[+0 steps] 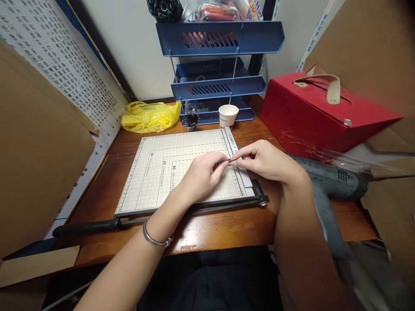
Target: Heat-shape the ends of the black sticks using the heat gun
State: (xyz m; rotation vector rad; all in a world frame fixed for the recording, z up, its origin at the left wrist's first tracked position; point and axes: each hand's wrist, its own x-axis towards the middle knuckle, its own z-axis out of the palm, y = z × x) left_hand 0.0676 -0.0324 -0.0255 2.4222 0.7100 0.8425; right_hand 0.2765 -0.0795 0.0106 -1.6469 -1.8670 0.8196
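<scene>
My left hand (209, 172) and my right hand (259, 159) meet above the right side of a paper cutter (145, 181). Thumb and forefinger of each are pinched together, with the fingertips almost touching. Between them is a tiny dark thing (229, 161), too small to name. Under the hands lies the cutter's white gridded board, printed with paper sizes. Its grey ruler strip (244, 176) runs along the right edge, partly hidden by my right hand. The blade arm with its black handle (86, 227) lies down along the board's near edge.
Behind the board stand a small cup of thin black sticks (192, 121), a white paper cup (228, 115) and a blue tiered tray (220, 39). A yellow plastic bag (151, 115) lies back left. At right are a red box (311, 112) and a grey heat gun (330, 177).
</scene>
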